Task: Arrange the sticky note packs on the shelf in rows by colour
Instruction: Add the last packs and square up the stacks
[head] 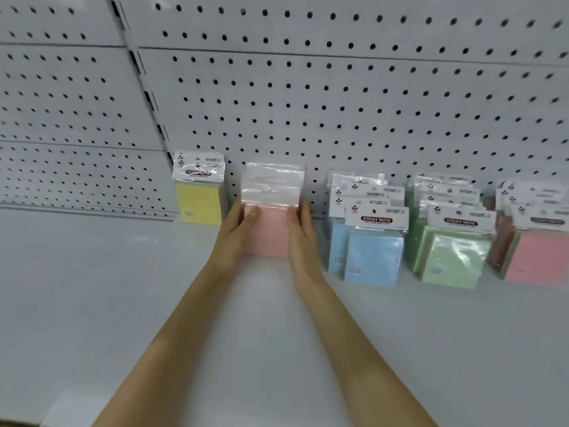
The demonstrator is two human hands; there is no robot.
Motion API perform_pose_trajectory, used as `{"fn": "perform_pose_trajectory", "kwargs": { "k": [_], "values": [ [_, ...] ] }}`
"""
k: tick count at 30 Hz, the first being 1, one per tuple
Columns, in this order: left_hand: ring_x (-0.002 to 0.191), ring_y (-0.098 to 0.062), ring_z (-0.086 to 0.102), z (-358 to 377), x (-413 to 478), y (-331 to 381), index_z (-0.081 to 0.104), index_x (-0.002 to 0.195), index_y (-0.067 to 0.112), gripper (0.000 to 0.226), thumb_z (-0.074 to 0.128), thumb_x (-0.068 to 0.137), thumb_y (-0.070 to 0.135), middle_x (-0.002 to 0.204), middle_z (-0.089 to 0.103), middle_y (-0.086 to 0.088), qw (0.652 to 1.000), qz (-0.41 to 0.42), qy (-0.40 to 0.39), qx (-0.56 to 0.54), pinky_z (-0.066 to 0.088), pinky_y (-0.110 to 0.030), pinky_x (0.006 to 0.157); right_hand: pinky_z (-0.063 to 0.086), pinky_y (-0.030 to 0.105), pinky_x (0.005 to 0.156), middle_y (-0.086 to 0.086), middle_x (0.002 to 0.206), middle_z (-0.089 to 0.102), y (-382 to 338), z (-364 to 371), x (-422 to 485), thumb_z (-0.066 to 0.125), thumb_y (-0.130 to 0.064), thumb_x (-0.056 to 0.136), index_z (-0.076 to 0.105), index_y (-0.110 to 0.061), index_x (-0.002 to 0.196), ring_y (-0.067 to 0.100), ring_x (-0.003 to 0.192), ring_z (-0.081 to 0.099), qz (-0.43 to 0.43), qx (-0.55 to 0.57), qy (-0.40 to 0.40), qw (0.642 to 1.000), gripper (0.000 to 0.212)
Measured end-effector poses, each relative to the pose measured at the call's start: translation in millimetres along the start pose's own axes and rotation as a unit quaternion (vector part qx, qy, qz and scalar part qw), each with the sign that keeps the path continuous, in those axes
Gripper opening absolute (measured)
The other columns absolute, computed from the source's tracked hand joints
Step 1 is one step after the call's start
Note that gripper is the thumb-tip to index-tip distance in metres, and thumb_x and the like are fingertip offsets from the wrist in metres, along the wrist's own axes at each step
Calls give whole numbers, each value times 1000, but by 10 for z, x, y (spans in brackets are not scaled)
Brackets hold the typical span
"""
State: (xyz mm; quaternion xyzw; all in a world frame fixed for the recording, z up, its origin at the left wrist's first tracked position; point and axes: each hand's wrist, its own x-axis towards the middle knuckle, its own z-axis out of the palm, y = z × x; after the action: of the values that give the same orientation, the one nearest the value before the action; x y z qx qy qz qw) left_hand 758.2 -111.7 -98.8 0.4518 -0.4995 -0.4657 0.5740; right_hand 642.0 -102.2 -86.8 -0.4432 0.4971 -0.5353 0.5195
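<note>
A stack of pale pink sticky note packs (pixel 267 232) stands against the pegboard, backs toward me, clear flaps on top. My left hand (pixel 238 232) presses its left side and my right hand (pixel 303 235) its right side, thumbs on the front. To the left stand yellow packs (pixel 199 204). To the right are rows of blue packs (pixel 372 257), green packs (pixel 451 260) and darker pink packs (pixel 535 257), leaning back one behind another.
The white shelf (pixel 123 303) stretches wide toward me and to the left. A white pegboard back wall (pixel 338 103) rises behind the packs. A slotted upright (pixel 144 87) divides two panels at the left.
</note>
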Motion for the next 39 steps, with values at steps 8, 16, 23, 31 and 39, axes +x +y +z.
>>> {"fn": "perform_pose_trajectory", "kwargs": {
  "k": [8, 16, 23, 31, 39],
  "values": [
    [114, -14, 58, -95, 52, -50, 56, 122, 21, 35, 54, 87, 23, 124, 62, 0, 998, -11, -52, -43, 48, -30, 94, 39, 41, 108, -3, 133, 57, 96, -8, 94, 44, -44, 95, 50, -27, 134, 17, 124, 52, 21, 15, -21, 999, 43],
    [116, -14, 58, -120, 95, -50, 52, 129, 19, 42, 53, 87, 17, 126, 62, 0, 993, -17, -70, -93, 47, -25, 91, 24, 21, 109, -20, 147, 32, 39, 54, 112, 33, -48, 98, 26, -30, 148, -4, 129, 35, 28, -29, -16, 999, 54],
    [119, -18, 57, -155, 103, -59, 48, 135, 16, 50, 55, 86, 14, 130, 60, -4, 996, -11, -60, -68, 48, -32, 94, 24, 32, 116, -13, 151, 33, 64, 64, 107, 34, -49, 98, 24, -32, 148, 3, 136, 33, 9, -67, 6, 998, 54],
    [128, -12, 49, -174, -10, -55, 41, 141, 14, 56, 57, 88, 11, 139, 52, -1, 1000, 15, -11, -21, 40, -34, 107, 22, 5, 106, -25, 143, 32, 7, -426, -738, 43, -11, 99, 34, -24, 142, -20, 129, 25, -128, -153, 49, 979, 46],
    [102, -11, 53, -44, -495, 40, 50, 122, 5, 33, 49, 89, 2, 121, 51, -12, 931, 228, 191, 212, 43, -14, 92, 28, 23, 112, -24, 137, 40, 32, -1412, -989, 52, -9, 95, 39, -27, 139, 3, 135, 36, -145, -215, 196, 946, 50]
  ]
}}
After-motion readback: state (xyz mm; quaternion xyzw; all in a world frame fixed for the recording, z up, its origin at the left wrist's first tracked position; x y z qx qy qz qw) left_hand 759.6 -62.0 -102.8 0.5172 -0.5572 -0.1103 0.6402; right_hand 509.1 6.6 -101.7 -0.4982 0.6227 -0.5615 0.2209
